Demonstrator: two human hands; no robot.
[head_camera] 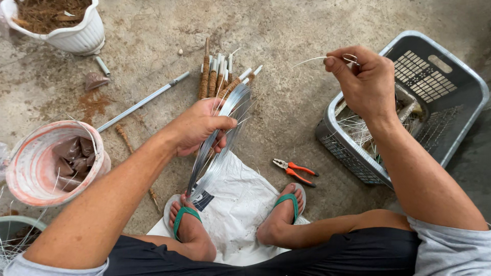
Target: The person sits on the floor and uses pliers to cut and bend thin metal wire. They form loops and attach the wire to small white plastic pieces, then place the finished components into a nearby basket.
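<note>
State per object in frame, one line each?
left hand: gripping wire coil
wire coil: upright, resting on white sack
right hand: raised, pinching wire end
pliers: lying on floor, jaws shut
grey basket: tilted, open
pink bucket: upright, part full

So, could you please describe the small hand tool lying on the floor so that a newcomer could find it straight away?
Start at the grey plastic basket on the right and look to the concrete just off its near left corner. There, above the foot in the green sandal and beside the white sack, lie the pliers. Their orange handles set them apart; nothing else nearby is that colour.
</note>
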